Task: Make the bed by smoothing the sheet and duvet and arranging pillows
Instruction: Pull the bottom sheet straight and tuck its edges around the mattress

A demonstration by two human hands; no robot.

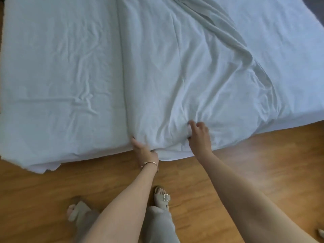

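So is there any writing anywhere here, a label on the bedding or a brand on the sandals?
None can be read. The duvet and sheet are plain pale fabric with no tag showing. The sandal has a bare metal buckle, and the bracelet shows no lettering.

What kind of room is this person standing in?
Most likely a bedroom at home. A bed with a wrinkled pale sheet fills the view, a duvet lies on it, and the floor is wood laminate.
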